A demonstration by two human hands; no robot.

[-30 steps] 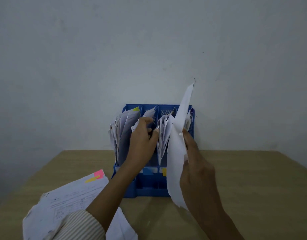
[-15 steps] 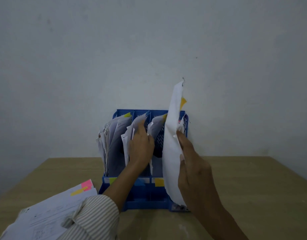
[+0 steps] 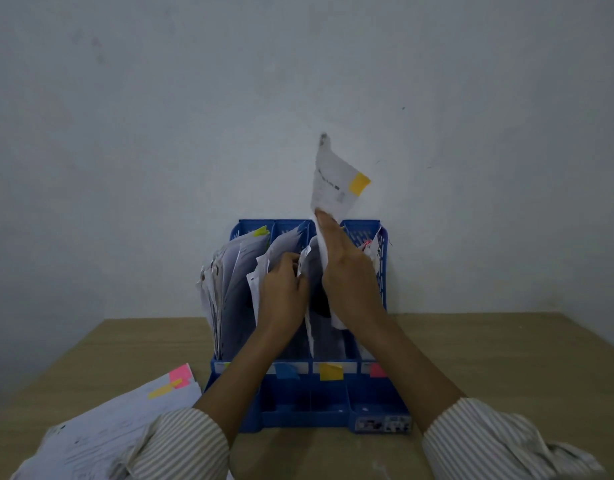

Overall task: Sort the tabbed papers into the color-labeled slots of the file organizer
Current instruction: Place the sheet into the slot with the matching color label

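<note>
Item: sheet of paper (image 3: 329, 181), white, printed, with a yellow tab (image 3: 359, 183) at its upper right corner. It stood upright over the file organizer (image 3: 381, 271), its lower part going down into the third slot from the organizer's left, the one above the yellow label (image 3: 330, 371).

Hands: the right hand (image 3: 348, 271) gripped the sheet along its left edge, fingers curled round it. The left hand (image 3: 281, 289) was pressed in among the filed papers (image 3: 236, 271) of the second slot, fingers curled on their edges and seemingly parting them; the exact hold could not be told.

Handling, as judged: very light, thin and limp; it would buckle if pushed from the top, so a hold low on the edge, feeding it straight down, seemed best. It creases and tears easily; the tab could catch on neighbouring sheets.

Materials: organizer of stiff blue plastic, back and side walls perforated, four upright slots, a shallow tray at its front. Labels blue (image 3: 286, 371), yellow, and pink (image 3: 377, 370); the leftmost mostly hidden by the left arm.

Left of the organizer, on the wooden table (image 3: 506, 358): a loose stack of papers (image 3: 125, 420) with pink and yellow tabs.
</note>
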